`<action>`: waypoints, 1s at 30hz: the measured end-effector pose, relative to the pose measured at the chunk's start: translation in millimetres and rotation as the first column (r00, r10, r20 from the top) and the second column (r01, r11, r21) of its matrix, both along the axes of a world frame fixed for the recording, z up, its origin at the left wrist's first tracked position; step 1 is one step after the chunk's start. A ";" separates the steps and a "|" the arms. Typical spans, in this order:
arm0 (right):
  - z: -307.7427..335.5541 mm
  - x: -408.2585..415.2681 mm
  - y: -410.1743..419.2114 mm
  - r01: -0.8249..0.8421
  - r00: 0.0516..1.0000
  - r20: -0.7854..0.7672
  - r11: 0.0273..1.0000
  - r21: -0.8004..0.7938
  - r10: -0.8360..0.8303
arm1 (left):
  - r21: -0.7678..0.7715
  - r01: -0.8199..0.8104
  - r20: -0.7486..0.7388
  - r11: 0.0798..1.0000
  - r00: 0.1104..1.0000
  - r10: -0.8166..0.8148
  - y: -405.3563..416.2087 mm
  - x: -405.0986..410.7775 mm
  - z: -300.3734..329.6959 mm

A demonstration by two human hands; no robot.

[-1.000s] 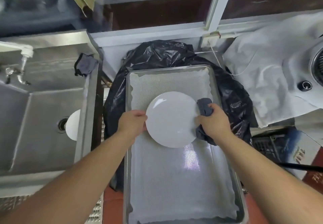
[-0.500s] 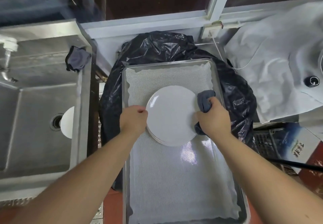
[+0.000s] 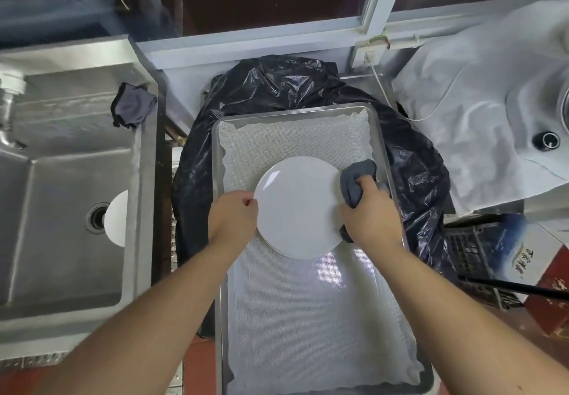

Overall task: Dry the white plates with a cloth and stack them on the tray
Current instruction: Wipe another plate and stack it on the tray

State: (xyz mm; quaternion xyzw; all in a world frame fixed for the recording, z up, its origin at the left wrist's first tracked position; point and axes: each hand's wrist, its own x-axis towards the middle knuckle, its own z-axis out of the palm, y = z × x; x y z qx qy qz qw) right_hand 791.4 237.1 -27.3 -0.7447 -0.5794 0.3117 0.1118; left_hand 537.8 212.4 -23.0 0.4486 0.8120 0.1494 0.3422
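Gripping plate stack (image 3: pixel 297 206) rim mid-tray (image 3: pixel 380 136): left hand (image 3: pixel 234 219) fingers curled on left edge, right hand (image 3: pixel 369 216) clutching grey cloth (image 3: pixel 357 179).

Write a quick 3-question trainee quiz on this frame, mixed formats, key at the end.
1. True or false: the right hand grips a grey cloth.
2. Multiple choice: where does the round white plate between the hands sit? A) in the steel sink B) over the mesh-lined metal tray C) on the black bin bag
3. Fill in: another white plate shows partly in the steel ____.

Key: 1 true; 2 B; 3 sink. The left hand holds the plate's left rim.
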 end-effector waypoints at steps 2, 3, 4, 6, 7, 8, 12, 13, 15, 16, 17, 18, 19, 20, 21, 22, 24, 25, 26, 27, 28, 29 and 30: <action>-1.0 4.0 -1.2 -0.035 0.999 0.030 0.999 -0.004 0.035 | 0.005 0.001 -0.010 1.000 1.000 0.000 0.6 0.1 0.3; -1.2 6.2 -1.8 -0.037 0.999 0.031 0.999 0.002 0.037 | 0.000 0.000 -0.014 1.000 1.000 0.000 1.0 0.3 0.5; -1.6 8.4 -2.7 -0.031 0.999 0.026 0.999 0.014 0.030 | -0.008 0.001 -0.019 1.000 1.000 -0.001 1.3 0.4 0.8; -2.7 12.9 -5.7 -0.014 1.000 0.013 0.999 0.050 0.013 | -0.012 0.003 -0.033 1.000 0.999 -0.004 1.9 1.0 1.2; -3.1 15.4 -7.9 -0.004 1.000 0.000 0.998 0.068 0.004 | -0.010 0.003 -0.039 1.000 0.999 -0.004 1.9 1.4 1.7; -3.4 18.1 -9.9 0.005 1.000 -0.013 0.996 0.086 -0.004 | -0.008 0.003 -0.044 1.000 0.999 -0.003 2.2 1.8 2.1; 0.1 31.4 -16.8 0.031 0.999 -0.013 0.993 0.112 -0.030 | -0.011 -0.012 -0.075 1.000 0.997 0.012 2.6 4.1 2.1; 2.2 34.6 -17.8 0.041 0.999 -0.016 0.994 0.102 -0.040 | -0.007 -0.016 -0.082 1.000 0.997 0.015 2.1 4.7 1.6; 6.5 39.8 -19.9 0.054 0.998 -0.026 0.995 0.089 -0.052 | -0.007 -0.016 -0.071 1.000 0.997 0.015 -0.7 6.1 1.1; 9.0 41.8 -21.4 0.053 0.998 -0.030 0.995 0.089 -0.050 | -0.013 -0.014 -0.045 1.000 0.999 0.013 -2.8 6.9 1.7; 12.0 43.4 -22.8 0.049 0.998 -0.033 0.995 0.090 -0.046 | -0.021 -0.008 -0.008 1.000 1.000 0.008 -5.1 8.0 2.8; 15.5 44.7 -24.0 0.042 0.999 -0.036 0.995 0.091 -0.039 | -0.031 0.000 0.035 1.000 0.999 0.001 -7.1 9.1 4.3; 19.2 45.8 -25.5 0.032 0.999 -0.037 0.996 0.089 -0.029 | -0.039 0.009 0.082 0.999 0.997 -0.006 -9.4 10.0 6.3; 23.2 46.1 -27.5 0.024 0.999 -0.040 0.996 0.086 -0.021 | -0.047 0.022 0.123 0.999 0.992 -0.016 -12.1 10.2 9.3; 27.3 46.2 -29.7 0.017 0.999 -0.046 0.996 0.085 -0.013 | -0.054 0.037 0.153 0.998 0.988 -0.029 -14.9 9.6 12.7; 31.4 46.1 -32.3 0.008 0.999 -0.054 0.996 0.089 -0.003 | -0.066 0.053 0.168 0.996 0.985 -0.041 -18.5 8.5 16.9; 39.8 44.8 -37.0 -0.026 0.998 -0.062 0.994 0.107 0.033 | -0.081 0.063 0.171 0.995 0.984 -0.048 -28.7 5.1 26.4; 44.1 43.5 -38.6 -0.048 0.997 -0.058 0.993 0.110 0.055 | -0.082 0.057 0.174 0.995 0.984 -0.042 -35.3 3.0 31.1; 48.5 41.4 -39.6 -0.074 0.996 -0.050 0.991 0.109 0.080 | -0.080 0.056 0.162 0.995 0.986 -0.042 -42.5 0.7 35.7; 52.9 38.7 -40.4 -0.104 0.993 -0.040 0.989 0.108 0.109 | -0.080 0.066 0.132 0.995 0.990 -0.055 -49.5 -1.4 40.0; 57.1 35.4 -41.2 -0.136 0.990 -0.028 0.985 0.109 0.140 | -0.086 0.086 0.088 0.993 0.993 -0.078 -56.6 -3.2 44.1; 61.3 31.6 -42.1 -0.169 0.985 -0.017 0.979 0.112 0.172 | -0.087 0.106 0.047 0.991 0.994 -0.102 -64.3 -5.2 47.8; 65.3 27.0 -43.2 -0.198 0.980 -0.006 0.973 0.116 0.200 | -0.092 0.121 0.018 0.988 0.993 -0.120 -72.9 -6.8 52.7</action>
